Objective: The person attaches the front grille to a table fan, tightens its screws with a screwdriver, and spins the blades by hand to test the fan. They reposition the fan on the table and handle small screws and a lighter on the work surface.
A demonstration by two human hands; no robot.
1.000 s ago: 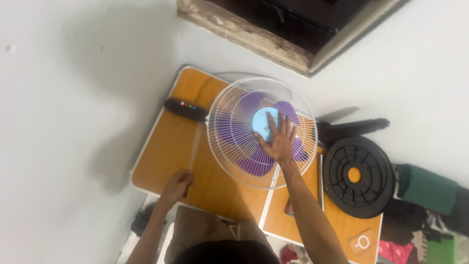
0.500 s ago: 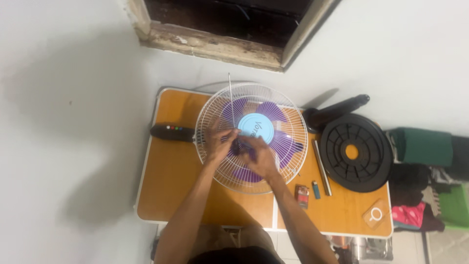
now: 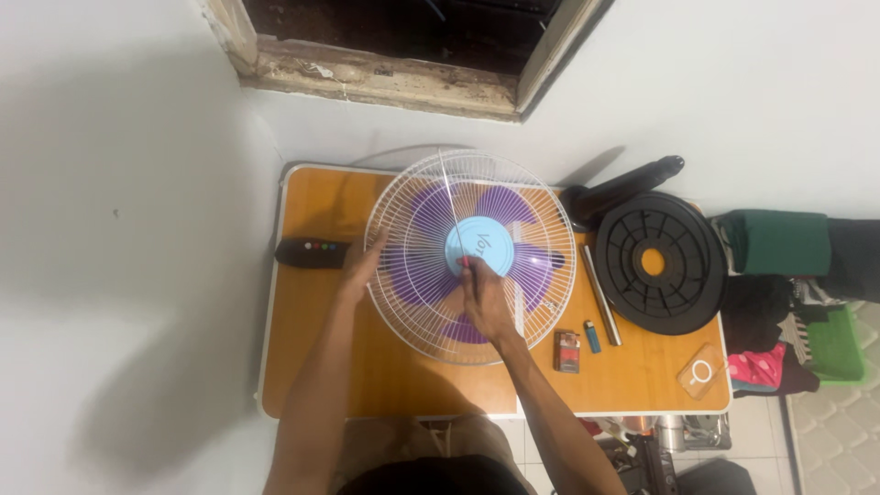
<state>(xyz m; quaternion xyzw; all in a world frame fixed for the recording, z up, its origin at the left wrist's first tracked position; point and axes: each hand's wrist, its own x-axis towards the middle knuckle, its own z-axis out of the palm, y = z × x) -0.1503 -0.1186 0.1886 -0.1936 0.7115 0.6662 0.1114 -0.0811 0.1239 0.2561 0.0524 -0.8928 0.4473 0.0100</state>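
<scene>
Fan head lies face-up on the orange counter (image 3: 385, 385), roughly centre-left. White wire guard (image 3: 472, 257) sits over the purple blades (image 3: 422, 266), light-blue hub cap (image 3: 480, 246) in the middle.

Left hand (image 3: 360, 268) is on the guard's left rim, fingers spread along the wires, bracing it. Right hand (image 3: 483, 302) lies on the grille just below the hub cap, fingertips bunched at the cap's lower edge; whether it's actually pinching something there I can't tell, the cap and wires hide it.

Step in hand, as I read it: working the front guard at the hub, seating or freeing it, with the left hand steadying the rim. Can't tell which direction from this view.

Next move calls for: keep the rim braced so the guard doesn't rotate or skate on the counter, apply force at the centre only, keep fingers out of the wire gaps.

Around it: black control handle (image 3: 312, 253) just left of the guard, round black base (image 3: 660, 262) to the right, black stand tube (image 3: 623, 188) behind it, metal rod (image 3: 600, 295), blue lighter (image 3: 592, 336) and small red box (image 3: 567, 351) near the guard's right side.
</scene>
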